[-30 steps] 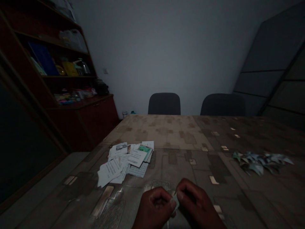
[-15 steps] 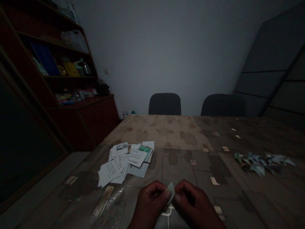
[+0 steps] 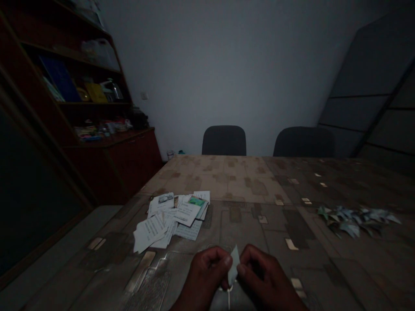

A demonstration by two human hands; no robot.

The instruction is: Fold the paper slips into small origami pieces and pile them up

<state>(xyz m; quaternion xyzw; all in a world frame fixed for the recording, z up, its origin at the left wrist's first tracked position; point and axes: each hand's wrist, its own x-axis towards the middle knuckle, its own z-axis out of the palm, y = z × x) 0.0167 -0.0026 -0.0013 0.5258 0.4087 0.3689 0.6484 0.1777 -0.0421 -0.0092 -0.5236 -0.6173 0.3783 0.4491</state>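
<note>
Pale paper point(image 3: 234, 265) stands on end between the hands, point up, over the near part of the table point(image 3: 233, 188). A second ago I saw it lower and mostly covered by fingers; now more of its face shows. The left hand point(image 3: 206, 272) pinches it between thumb and forefinger. The right hand point(image 3: 263, 273) is curled, its thumb at the paper's right edge; whether it grips or only brushes it, I can't tell from my end. The slips point(image 3: 175, 221) ahead on the left and the folded pieces point(image 3: 350, 222) off to the right lie as they did.

Brown blocks and shiny patches pattern the table, which runs back to two dark chairs point(image 3: 223, 140) before a pale wall point(image 3: 220, 65). To the left, a red-brown cabinet point(image 3: 129, 160) carries a kettle point(image 3: 116, 90) among other goods.

My feed is dim: the slips' print is too small to read, the folded pieces merge into one row, and the forearms are cut off below.
</note>
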